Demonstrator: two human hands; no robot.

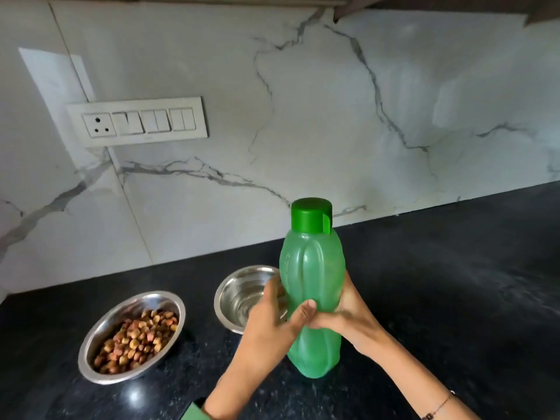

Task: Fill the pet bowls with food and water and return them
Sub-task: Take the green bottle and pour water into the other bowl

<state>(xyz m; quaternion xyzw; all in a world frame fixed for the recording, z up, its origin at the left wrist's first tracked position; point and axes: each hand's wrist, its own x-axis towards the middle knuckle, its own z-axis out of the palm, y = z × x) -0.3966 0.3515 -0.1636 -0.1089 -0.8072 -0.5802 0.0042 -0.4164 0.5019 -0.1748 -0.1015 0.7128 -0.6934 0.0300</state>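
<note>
A green plastic water bottle [312, 286] with a dark green cap on stands upright at the centre, over the black counter. Both hands wrap around its lower half: my left hand [272, 322] from the left with the thumb across the front, my right hand [353, 310] from the right. Left of the bottle sits a steel bowl [100, 338] holding brown and reddish kibble. A second steel bowl [233, 292] stands just behind my left hand, partly hidden by it and the bottle; what shows of its inside looks empty.
The black speckled counter [454, 283] runs to a white marble backsplash [333, 116]. A white switch panel with a socket [139, 121] is mounted on the wall at the left. A dark cabinet edge [454, 4] crosses the top right.
</note>
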